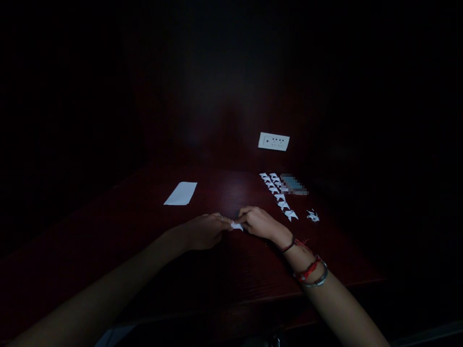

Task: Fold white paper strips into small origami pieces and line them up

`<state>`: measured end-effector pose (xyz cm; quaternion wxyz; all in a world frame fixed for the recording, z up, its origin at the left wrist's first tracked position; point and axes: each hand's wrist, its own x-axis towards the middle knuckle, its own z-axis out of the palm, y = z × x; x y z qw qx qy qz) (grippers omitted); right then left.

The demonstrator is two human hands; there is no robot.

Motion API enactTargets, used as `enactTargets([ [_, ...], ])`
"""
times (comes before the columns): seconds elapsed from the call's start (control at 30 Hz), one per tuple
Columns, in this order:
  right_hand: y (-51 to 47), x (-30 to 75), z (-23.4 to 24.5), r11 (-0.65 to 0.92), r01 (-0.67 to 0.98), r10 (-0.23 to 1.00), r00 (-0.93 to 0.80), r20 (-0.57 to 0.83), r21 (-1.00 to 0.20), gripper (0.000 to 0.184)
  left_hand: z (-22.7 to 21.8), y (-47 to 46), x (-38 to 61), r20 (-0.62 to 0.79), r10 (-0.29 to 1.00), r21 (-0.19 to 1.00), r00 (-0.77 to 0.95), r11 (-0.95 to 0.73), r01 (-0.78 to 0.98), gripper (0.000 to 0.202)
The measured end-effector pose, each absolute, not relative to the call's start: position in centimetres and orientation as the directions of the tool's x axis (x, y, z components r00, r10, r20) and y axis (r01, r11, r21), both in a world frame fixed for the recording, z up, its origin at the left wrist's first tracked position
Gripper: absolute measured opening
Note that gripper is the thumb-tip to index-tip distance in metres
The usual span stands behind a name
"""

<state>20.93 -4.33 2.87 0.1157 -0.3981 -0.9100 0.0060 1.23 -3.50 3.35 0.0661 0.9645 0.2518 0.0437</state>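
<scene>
**Pinching one scrap of paper, two hands, near darkness**

Most of the room is black for you here: the walls, the table's far corners and everything below its near edge are lost in shadow. Your left hand (206, 230) and right hand (258, 222) meet at the middle of the dark red table (144, 241), fingertips pressed together on one small white paper piece (237, 225). Each hand nips an end of it, and it sits low, at the tabletop, just between them. Only a sliver of it shows; your fingers cover the rest, so its fold can't be read. Both forearms run off the bottom edge.

Counting now. One flat white sheet (181, 193) lies well off to the left, beyond your left hand. One row of folded paper shapes (279, 193) runs diagonally past your right hand, doubled at its far end, single nearer you; roughly ten, though they overlap too tightly for a firm count. One loose folded shape (313, 216) sits apart to the right of that row. One blurred object (294, 185) lies beside the row's far end, impossible to identify. One socket plate (274, 141) glows on the wall behind. Three bracelets (308, 270) ring your right wrist.
</scene>
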Motion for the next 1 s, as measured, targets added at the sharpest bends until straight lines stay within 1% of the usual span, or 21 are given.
enactTargets([
  [0.1, -5.0, 20.7, 3.6, 0.623, 0.782, 0.775, -0.612, 0.156, -0.027, 0.026, 3.5, -3.6, 1.3, 0.064, 0.485, 0.149, 0.872, -0.869, 0.472, 0.039],
  [0.23, -5.8, 20.3, 4.3, 0.561, 0.827, 0.821, -0.561, 0.101, 0.032, 0.025, 3.8, -3.7, 1.4, 0.069, 0.484, 0.159, 0.872, -0.868, 0.470, 0.038],
  [0.4, -5.9, 21.0, 4.5, 0.504, 0.860, 0.851, -0.511, 0.120, 0.085, 0.022, 3.6, -3.7, 1.3, 0.078, 0.491, 0.173, 0.868, -0.864, 0.473, 0.039],
  [0.47, -5.5, 21.7, 4.3, 0.473, 0.878, 0.865, -0.479, 0.147, 0.076, 0.021, 3.5, -3.6, 1.3, 0.096, 0.492, 0.178, 0.865, -0.864, 0.471, 0.037],
  [0.5, -5.3, 22.0, 4.1, 0.472, 0.881, 0.864, -0.472, 0.173, 0.045, 0.022, 3.4, -3.6, 1.3, 0.104, 0.492, 0.183, 0.864, -0.864, 0.470, 0.036],
  [0.57, -4.7, 22.4, 3.7, 0.524, 0.847, 0.837, -0.493, 0.238, -0.087, 0.025, 3.3, -3.7, 1.4, 0.125, 0.491, 0.193, 0.862, -0.864, 0.465, 0.034],
  [0.63, -4.3, 22.3, 3.3, 0.588, 0.778, 0.798, -0.513, 0.316, -0.222, 0.026, 3.3, -3.7, 1.5, 0.153, 0.486, 0.208, 0.860, -0.867, 0.453, 0.032],
  [0.67, -4.1, 22.1, 3.0, 0.616, 0.740, 0.781, -0.527, 0.335, -0.270, 0.024, 3.4, -3.7, 1.6, 0.163, 0.483, 0.218, 0.861, -0.868, 0.446, 0.032],
  [0.77, -3.7, 21.4, 2.3, 0.650, 0.675, 0.759, -0.563, 0.326, -0.349, 0.016, 3.5, -3.4, 1.7, 0.179, 0.453, 0.259, 0.874, -0.878, 0.402, 0.033],
  [0.87, -3.4, 21.0, 1.8, 0.624, 0.670, 0.781, -0.545, 0.305, -0.402, 0.010, 3.2, -2.6, 1.7, 0.203, 0.433, 0.312, 0.878, -0.879, 0.361, 0.033],
  [0.93, -3.3, 20.9, 1.6, 0.599, 0.668, 0.800, -0.521, 0.296, -0.442, 0.008, 2.8, -2.1, 1.7, 0.239, 0.511, 0.344, 0.826, -0.840, 0.421, 0.028],
  [1.0, -3.3, 20.8, 1.6, 0.576, 0.665, 0.817, -0.488, 0.307, -0.475, 0.007, 2.4, -1.7, 1.9, 0.312, 0.604, 0.359, 0.734, -0.790, 0.497, 0.021],
])
